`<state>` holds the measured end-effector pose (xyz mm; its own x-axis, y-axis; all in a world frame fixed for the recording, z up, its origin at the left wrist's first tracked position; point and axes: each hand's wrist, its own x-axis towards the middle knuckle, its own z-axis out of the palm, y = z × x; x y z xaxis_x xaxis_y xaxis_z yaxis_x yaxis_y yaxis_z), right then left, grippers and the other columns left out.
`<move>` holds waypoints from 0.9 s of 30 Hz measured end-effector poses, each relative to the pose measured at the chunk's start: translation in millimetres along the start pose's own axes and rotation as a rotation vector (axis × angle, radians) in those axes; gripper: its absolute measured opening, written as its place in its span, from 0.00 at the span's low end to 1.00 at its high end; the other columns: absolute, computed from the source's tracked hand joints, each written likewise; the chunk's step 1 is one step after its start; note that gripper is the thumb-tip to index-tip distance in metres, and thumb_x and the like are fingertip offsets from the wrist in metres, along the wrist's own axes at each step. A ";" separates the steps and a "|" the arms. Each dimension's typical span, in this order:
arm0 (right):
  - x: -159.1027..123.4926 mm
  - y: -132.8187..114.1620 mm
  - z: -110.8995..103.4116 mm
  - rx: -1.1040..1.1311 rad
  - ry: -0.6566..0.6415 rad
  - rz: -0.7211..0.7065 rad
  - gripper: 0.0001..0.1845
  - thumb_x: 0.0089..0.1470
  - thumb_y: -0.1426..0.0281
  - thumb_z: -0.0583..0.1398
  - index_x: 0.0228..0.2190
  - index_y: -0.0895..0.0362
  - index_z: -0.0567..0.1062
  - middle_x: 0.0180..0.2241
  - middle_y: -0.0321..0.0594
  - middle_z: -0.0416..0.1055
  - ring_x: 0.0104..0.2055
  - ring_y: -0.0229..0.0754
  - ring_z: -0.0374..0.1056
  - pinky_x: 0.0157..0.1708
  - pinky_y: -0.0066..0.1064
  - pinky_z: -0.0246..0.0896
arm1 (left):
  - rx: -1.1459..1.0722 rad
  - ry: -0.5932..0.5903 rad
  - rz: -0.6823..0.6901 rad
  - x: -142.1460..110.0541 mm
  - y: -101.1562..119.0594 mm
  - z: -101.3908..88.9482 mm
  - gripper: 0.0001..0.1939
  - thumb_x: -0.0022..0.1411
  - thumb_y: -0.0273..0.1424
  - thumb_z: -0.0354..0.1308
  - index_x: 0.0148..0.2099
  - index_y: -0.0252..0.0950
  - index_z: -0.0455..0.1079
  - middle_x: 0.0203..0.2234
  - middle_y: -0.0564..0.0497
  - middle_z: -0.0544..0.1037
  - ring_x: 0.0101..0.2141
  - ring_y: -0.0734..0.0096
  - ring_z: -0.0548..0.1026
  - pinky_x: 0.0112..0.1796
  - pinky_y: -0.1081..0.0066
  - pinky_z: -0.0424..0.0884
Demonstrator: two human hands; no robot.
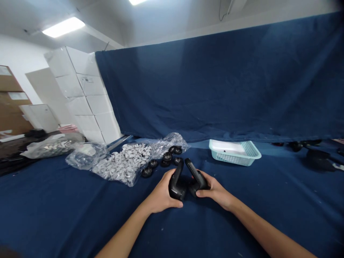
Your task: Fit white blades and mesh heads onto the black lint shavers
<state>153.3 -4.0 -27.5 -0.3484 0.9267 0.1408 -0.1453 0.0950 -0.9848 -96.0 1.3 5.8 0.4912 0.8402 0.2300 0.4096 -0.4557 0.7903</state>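
My left hand (162, 195) is wrapped round a black plastic part (176, 186) with a rounded lower body and a straight arm slanting upward. A similar black part (198, 182) is gripped in my right hand (217, 191), its arm leaning the other way. The two parts are held close together just above the blue cloth, near the middle of the view. Their exact kind cannot be made out. Beyond my hands lie several round black pieces (147, 172) with open-looking tops.
A clear bag of small grey-white pieces (122, 165) lies left of the black pieces. Crumpled clear plastic (173, 139) is behind them. A mint-green basket (236, 158) stands back right. Blue cloth (215, 86) hangs behind; white boxes (88, 96) are stacked at left. Dark items (319, 159) lie far right.
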 end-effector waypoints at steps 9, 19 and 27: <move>-0.4 0.1 0.8 0.051 0.032 0.024 0.48 0.38 0.71 0.72 0.59 0.49 0.60 0.54 0.40 0.70 0.59 0.50 0.61 0.60 0.45 0.51 | -0.318 -0.113 -0.166 0.3 -4.2 -6.1 0.49 0.40 0.27 0.72 0.62 0.39 0.53 0.53 0.44 0.69 0.53 0.54 0.69 0.53 0.55 0.65; 1.2 -0.8 -2.4 0.313 0.139 0.072 0.28 0.48 0.67 0.67 0.51 0.52 0.70 0.45 0.40 0.75 0.47 0.47 0.70 0.46 0.39 0.62 | -0.520 0.153 -0.266 6.6 -7.9 -2.7 0.52 0.35 0.27 0.75 0.58 0.39 0.47 0.38 0.51 0.72 0.38 0.63 0.74 0.42 0.60 0.71; 3.2 2.9 -5.6 0.392 0.165 0.107 0.18 0.49 0.64 0.67 0.43 0.54 0.76 0.41 0.40 0.77 0.43 0.45 0.71 0.45 0.38 0.64 | -0.910 0.154 -0.369 7.0 6.4 -4.0 0.25 0.61 0.50 0.55 0.53 0.42 0.56 0.35 0.50 0.72 0.29 0.68 0.75 0.21 0.74 0.68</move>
<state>156.9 1.3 -30.5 -0.2328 0.9725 -0.0089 -0.4678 -0.1200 -0.8756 -93.0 5.4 14.8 0.3201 0.9423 -0.0978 -0.2612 0.1871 0.9470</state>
